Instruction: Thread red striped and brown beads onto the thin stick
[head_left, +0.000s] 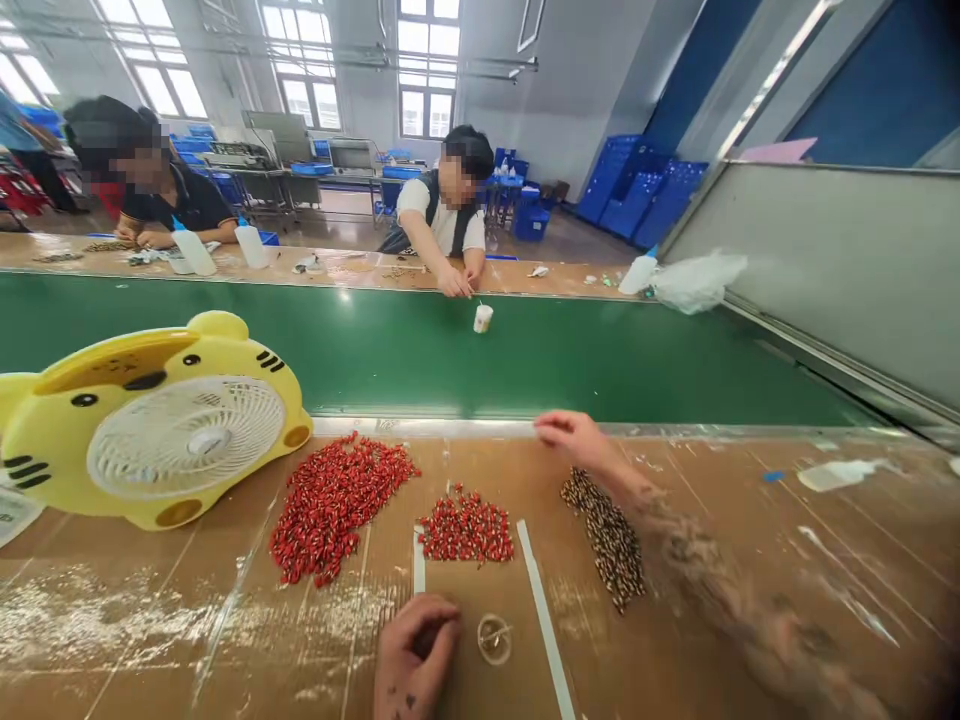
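Note:
My left hand (417,650) rests on the brown table with its fingers curled together; whatever is in them is hidden. Just right of it stands a small round clear dish (494,639) with something thin inside. My right hand (577,440) is stretched over the table's far edge, fingertips drawn together, their contents too small to make out. Under that wrist lies a heap of small dark-and-gold pieces (606,540). A small pile of red pieces (466,528) sits ahead of the dish, and a larger red heap (334,510) spreads to its left.
A yellow animal-faced fan (161,425) stands at left. White tape strips (546,625) mark the table. Beyond runs a green conveyor belt (375,350) carrying a small white cup (483,319). Two people (450,215) work across it. A plastic bottle (836,474) lies at right.

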